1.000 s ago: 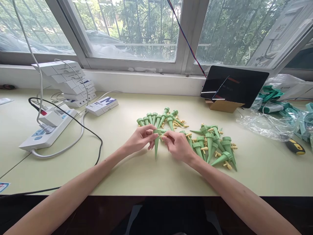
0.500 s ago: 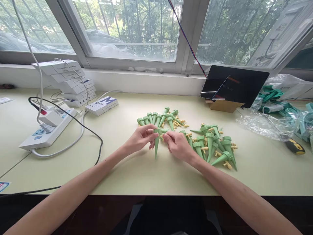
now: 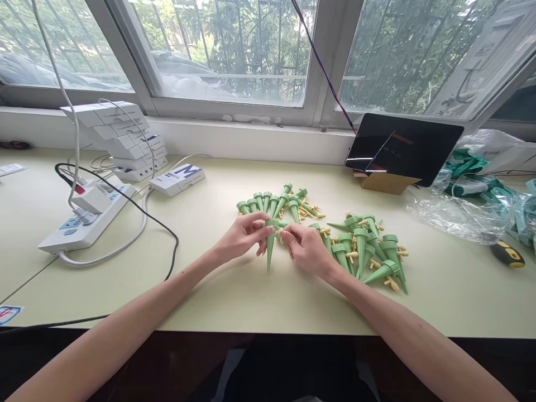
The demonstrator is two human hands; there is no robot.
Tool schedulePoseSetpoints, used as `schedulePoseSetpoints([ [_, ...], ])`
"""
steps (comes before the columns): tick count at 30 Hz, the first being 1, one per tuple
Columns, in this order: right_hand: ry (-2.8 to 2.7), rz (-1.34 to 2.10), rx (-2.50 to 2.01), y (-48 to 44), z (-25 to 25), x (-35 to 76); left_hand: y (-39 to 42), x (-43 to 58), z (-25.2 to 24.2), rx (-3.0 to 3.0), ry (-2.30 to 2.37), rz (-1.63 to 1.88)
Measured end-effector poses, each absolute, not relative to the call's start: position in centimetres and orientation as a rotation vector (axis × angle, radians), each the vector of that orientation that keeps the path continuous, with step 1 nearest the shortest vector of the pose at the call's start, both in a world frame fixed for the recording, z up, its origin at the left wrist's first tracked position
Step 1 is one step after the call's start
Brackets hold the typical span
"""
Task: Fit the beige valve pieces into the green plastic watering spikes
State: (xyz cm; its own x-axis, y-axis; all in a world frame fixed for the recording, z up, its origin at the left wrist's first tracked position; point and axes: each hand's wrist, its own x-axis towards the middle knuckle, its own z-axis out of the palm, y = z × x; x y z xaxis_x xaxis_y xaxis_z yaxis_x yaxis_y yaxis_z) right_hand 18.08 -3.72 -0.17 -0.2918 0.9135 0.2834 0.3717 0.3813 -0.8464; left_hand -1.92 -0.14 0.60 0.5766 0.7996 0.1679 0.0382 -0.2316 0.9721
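My left hand pinches a green plant watering spike by its ribbed cap, the pointed end hanging down above the table. My right hand is closed beside that cap, thumb and forefinger pressed on a small yellow valve at the spike's side, mostly covered by the fingers. Behind the hands, several green spikes lie in a fan, with small yellow valves next to them. To the right is a looser heap of spikes with yellow valves on them.
On the left stand a power strip with cables, a stack of white boxes and a single white box. A tablet leans on a cardboard stand at the back. Clear plastic wrap and a yellow-black tool handle lie right.
The view has shifted slightly. Both hands keep nearly the same pose around the spike, and the heaps lie as before.
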Motion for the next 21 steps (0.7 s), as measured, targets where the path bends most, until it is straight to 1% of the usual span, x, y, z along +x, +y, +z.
schedulePoseSetpoints([
  [6, -1.850, 0.823, -1.088, -3.46, -0.35, 18.09, -0.21, -1.80, 0.74, 1.656, 0.704, 0.836],
  [21, -1.764, 0.910, -1.149, -3.53, -0.21, 18.14, -0.06, -1.62, 0.63, 1.683, 0.744, 0.890],
])
